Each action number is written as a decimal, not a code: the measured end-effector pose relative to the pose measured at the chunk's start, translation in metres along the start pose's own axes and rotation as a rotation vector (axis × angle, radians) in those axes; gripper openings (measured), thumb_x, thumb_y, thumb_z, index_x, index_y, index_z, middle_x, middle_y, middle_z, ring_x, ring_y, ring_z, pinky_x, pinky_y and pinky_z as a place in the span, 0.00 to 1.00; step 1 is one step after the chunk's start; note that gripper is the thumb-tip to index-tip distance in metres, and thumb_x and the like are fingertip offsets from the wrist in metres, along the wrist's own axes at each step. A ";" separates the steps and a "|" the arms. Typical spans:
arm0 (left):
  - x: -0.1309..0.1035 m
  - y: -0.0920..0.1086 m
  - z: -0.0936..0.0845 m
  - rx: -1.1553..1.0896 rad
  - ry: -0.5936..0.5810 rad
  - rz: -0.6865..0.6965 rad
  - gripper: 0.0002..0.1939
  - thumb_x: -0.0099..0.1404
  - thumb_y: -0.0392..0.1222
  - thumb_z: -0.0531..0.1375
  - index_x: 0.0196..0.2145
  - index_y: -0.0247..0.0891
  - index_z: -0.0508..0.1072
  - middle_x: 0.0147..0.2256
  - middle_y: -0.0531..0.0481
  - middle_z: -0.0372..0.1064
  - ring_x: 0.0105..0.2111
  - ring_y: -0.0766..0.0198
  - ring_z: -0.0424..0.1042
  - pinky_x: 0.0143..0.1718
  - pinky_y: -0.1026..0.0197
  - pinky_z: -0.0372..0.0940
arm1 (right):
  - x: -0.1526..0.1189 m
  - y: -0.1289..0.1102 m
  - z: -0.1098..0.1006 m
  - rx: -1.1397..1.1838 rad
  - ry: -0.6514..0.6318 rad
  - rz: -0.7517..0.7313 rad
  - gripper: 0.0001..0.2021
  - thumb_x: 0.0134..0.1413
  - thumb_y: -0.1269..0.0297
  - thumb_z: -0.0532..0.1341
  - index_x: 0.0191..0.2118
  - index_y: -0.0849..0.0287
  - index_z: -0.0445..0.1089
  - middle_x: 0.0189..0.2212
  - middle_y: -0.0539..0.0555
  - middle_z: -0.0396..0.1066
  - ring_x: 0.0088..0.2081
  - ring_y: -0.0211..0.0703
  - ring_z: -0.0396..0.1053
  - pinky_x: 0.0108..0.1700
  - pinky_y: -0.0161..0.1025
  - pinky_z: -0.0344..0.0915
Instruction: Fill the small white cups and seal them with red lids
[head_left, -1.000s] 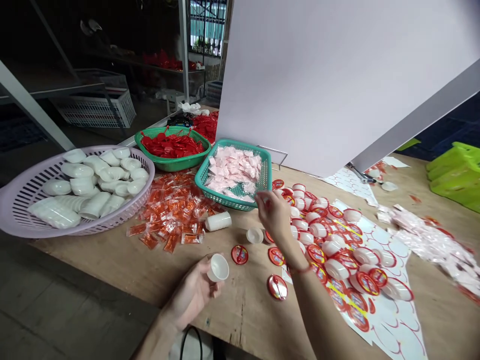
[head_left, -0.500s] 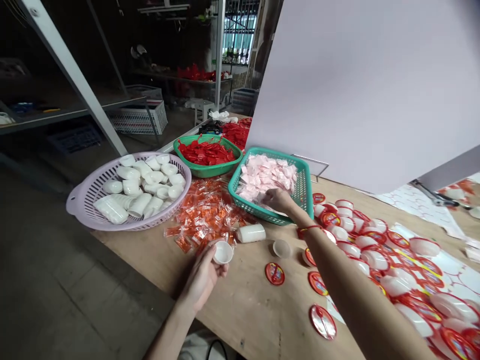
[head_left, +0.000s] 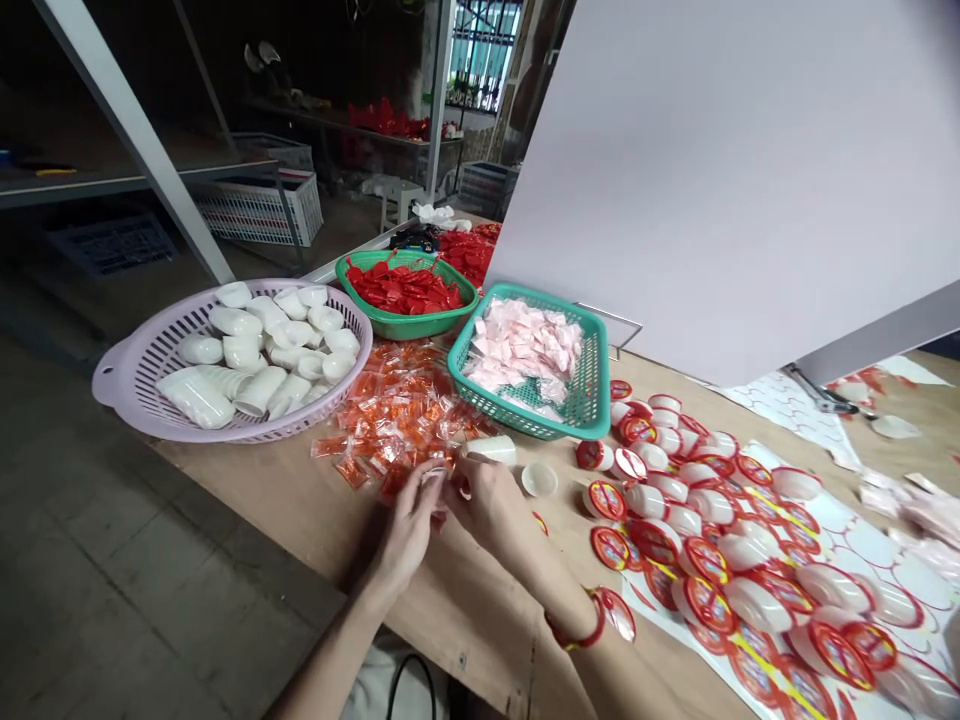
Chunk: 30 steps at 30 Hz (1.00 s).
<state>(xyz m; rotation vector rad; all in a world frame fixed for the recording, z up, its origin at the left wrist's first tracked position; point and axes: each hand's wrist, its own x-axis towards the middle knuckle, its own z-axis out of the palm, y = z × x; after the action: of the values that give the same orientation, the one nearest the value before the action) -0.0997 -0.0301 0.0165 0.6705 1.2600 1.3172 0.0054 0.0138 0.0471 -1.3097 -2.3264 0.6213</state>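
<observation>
My left hand [head_left: 409, 525] is closed round a small white cup [head_left: 432, 476], mostly hidden by the fingers. Right beside it, my right hand [head_left: 487, 500] has its fingers bent together at the cup; what they hold is hidden. Orange packets [head_left: 397, 415] lie heaped just beyond both hands. A teal basket [head_left: 603, 380] holds pale pink packets [head_left: 525, 340]. Behind my right hand lies a stack of white cups [head_left: 493, 449], with a single translucent cup [head_left: 539, 480] to its right.
A lilac basket [head_left: 124, 375] of white cups stands left. A green basket [head_left: 420, 325] holds red pieces [head_left: 405, 290]. Many lidded cups [head_left: 705, 500] with red rims cover the right side. A pale panel [head_left: 712, 180] rises behind; the table edge runs near my left forearm.
My right hand has left the teal basket and come to the cup at my left hand. The view has shifted slightly. The red-rimmed lid near the hands is now mostly covered.
</observation>
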 end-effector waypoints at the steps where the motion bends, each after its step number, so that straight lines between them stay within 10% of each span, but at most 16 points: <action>1: 0.000 0.000 0.000 0.034 0.005 -0.002 0.17 0.57 0.51 0.57 0.40 0.39 0.70 0.37 0.47 0.70 0.29 0.64 0.67 0.26 0.65 0.59 | -0.002 0.001 0.003 0.013 0.037 -0.011 0.07 0.46 0.75 0.53 0.22 0.59 0.59 0.20 0.52 0.63 0.20 0.36 0.57 0.23 0.34 0.52; 5: 0.002 -0.006 0.000 0.115 0.014 0.011 0.11 0.60 0.44 0.52 0.39 0.39 0.68 0.33 0.49 0.70 0.26 0.66 0.66 0.23 0.66 0.58 | -0.016 0.001 0.006 0.212 0.116 -0.006 0.08 0.47 0.74 0.53 0.36 0.59 0.59 0.32 0.55 0.66 0.27 0.40 0.63 0.28 0.36 0.60; 11: 0.002 -0.013 0.001 0.200 0.036 0.107 0.08 0.61 0.41 0.51 0.35 0.38 0.68 0.37 0.48 0.69 0.38 0.61 0.67 0.39 0.61 0.61 | -0.028 0.002 0.002 0.447 -0.099 0.161 0.21 0.45 0.75 0.56 0.48 0.58 0.58 0.36 0.55 0.69 0.27 0.39 0.67 0.29 0.36 0.64; 21: -0.010 -0.001 -0.007 0.215 -0.212 -0.090 0.14 0.58 0.41 0.54 0.43 0.39 0.65 0.30 0.52 0.67 0.23 0.68 0.63 0.23 0.67 0.58 | -0.033 -0.001 0.002 0.447 -0.013 0.222 0.15 0.46 0.76 0.54 0.43 0.61 0.63 0.26 0.52 0.71 0.22 0.38 0.66 0.24 0.33 0.61; 24: -0.010 0.004 -0.011 0.200 -0.199 -0.083 0.15 0.56 0.39 0.52 0.43 0.38 0.62 0.24 0.57 0.62 0.18 0.71 0.58 0.17 0.68 0.55 | -0.047 0.017 -0.019 0.502 -0.110 0.194 0.14 0.50 0.71 0.55 0.45 0.60 0.64 0.33 0.54 0.73 0.27 0.38 0.69 0.28 0.33 0.64; 30: -0.012 0.009 -0.012 0.182 -0.200 -0.183 0.17 0.51 0.41 0.54 0.41 0.39 0.61 0.27 0.58 0.59 0.14 0.74 0.58 0.12 0.69 0.54 | -0.075 0.067 -0.042 0.094 0.093 0.405 0.07 0.50 0.71 0.54 0.33 0.63 0.69 0.28 0.57 0.73 0.26 0.42 0.69 0.29 0.38 0.64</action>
<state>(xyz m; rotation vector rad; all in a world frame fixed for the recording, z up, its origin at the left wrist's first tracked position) -0.1116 -0.0429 0.0253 0.7758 1.2543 0.9693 0.1107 -0.0126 0.0347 -1.7404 -1.9446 0.7629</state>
